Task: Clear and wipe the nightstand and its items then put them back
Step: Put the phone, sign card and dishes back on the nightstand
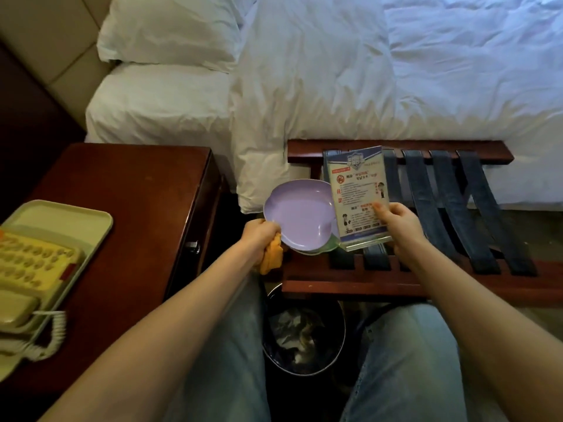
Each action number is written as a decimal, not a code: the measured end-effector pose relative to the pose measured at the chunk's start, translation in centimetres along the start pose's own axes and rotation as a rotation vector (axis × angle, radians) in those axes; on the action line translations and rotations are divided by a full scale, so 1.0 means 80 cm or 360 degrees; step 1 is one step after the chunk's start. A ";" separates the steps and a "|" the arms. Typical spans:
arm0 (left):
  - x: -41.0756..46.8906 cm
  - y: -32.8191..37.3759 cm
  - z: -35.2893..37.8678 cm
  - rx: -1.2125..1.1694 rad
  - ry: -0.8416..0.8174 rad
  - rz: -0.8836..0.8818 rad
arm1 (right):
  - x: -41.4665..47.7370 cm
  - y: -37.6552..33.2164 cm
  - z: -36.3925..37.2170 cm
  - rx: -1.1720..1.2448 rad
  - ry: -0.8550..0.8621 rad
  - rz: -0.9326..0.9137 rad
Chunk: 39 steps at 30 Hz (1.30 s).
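The dark wooden nightstand (143,190) stands at the left, carrying a pale green tray (76,220) with a yellowish telephone (27,269). My left hand (262,236) is closed around an orange cloth (271,257) and touches the rim of a purple plate (301,217). That plate lies on top of a green plate (422,243) on the luggage rack (335,281). My right hand (399,220) grips the lower right edge of an upright acrylic sign holder (355,193) with a printed notice.
A bed with white duvet (365,71) and pillows (170,28) runs along the back. A dark waste bin (304,333) with crumpled trash sits between my knees, below the rack. The phone's coiled cord (51,336) hangs over the tray's front.
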<state>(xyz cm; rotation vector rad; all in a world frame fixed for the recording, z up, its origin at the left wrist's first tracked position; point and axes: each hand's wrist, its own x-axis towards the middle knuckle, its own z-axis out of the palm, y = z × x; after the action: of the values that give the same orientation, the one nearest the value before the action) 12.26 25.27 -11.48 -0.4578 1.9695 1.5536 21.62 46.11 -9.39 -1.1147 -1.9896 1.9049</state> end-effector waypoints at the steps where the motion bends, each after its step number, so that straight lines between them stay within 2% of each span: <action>1: 0.000 0.002 -0.014 -0.0022 0.0030 0.0011 | -0.001 -0.005 0.013 0.0006 -0.0020 -0.0045; 6: 0.002 0.013 -0.102 -0.0114 0.0254 0.0049 | -0.004 -0.033 0.089 0.0143 -0.0184 -0.0188; 10: 0.006 0.015 -0.190 -0.0112 0.0548 0.0045 | 0.004 -0.060 0.167 0.0365 -0.0317 -0.0118; 13: 0.001 0.015 -0.252 -0.0154 0.0619 0.0011 | 0.007 -0.075 0.238 0.0440 -0.0386 -0.0094; 18: 0.000 0.023 -0.345 -0.0246 0.0749 -0.0027 | 0.000 -0.100 0.377 0.0354 -0.0611 -0.0121; 23: 0.013 0.034 -0.425 -0.0263 0.0868 -0.0053 | 0.002 -0.114 0.499 0.0262 -0.0658 -0.0130; 32: 0.044 0.027 -0.515 -0.0393 0.1129 -0.0116 | 0.019 -0.121 0.664 0.0292 -0.0885 -0.0067; 39: 0.050 0.020 -0.555 -0.0453 0.1227 -0.0086 | 0.038 -0.099 0.747 0.0264 -0.1031 -0.0087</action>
<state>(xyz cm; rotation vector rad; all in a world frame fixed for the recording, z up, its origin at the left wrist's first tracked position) -2.03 -16.62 -6.10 -1.3843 2.2287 1.7933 -18.95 1.58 -13.41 -0.4154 -2.0433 2.5709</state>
